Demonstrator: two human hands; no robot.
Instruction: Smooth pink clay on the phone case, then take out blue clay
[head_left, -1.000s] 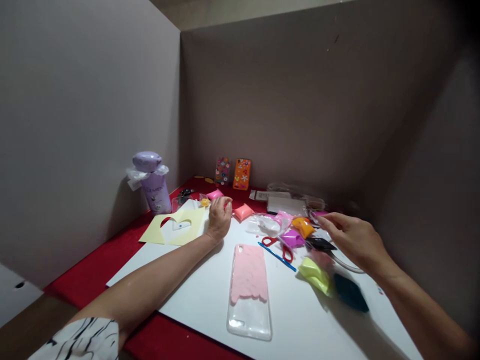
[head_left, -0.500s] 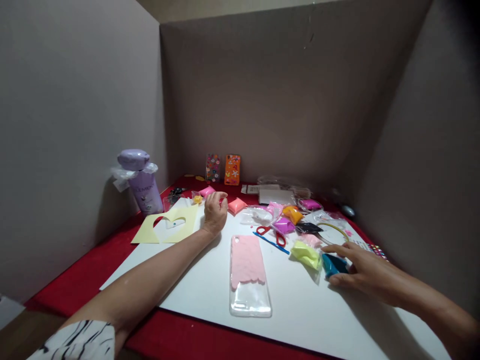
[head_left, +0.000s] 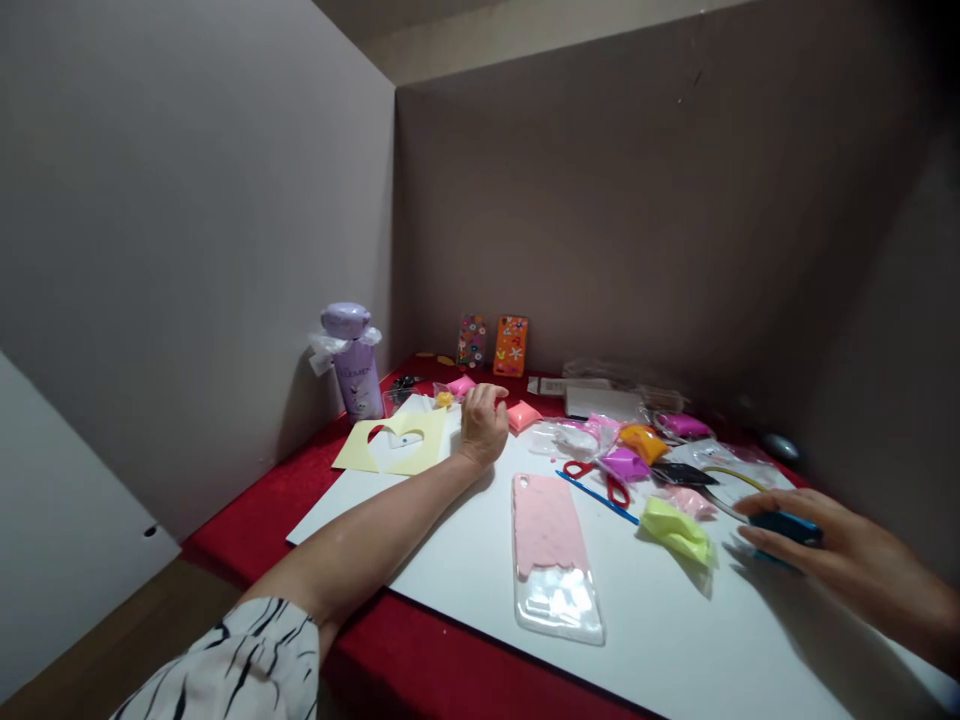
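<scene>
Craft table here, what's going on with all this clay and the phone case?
A person sits at a white board on a red table. Their right hand pinches a teal clay packet at the board's right side. Their left hand rests at the far edge, fingers on a small pink piece, beside a yellow sheet with a heart cutout. Between the hands lies a clear phone case, partly covered in pink clay, with red scissors and more colored packets behind.

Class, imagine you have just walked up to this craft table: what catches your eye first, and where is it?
A clear phone case half covered in pink lies mid-sheet on the white board. To its right, bright clay packets cluster, where the right hand grips a blue packet. The left hand rests near a yellow paper with a heart cut-out.
</scene>
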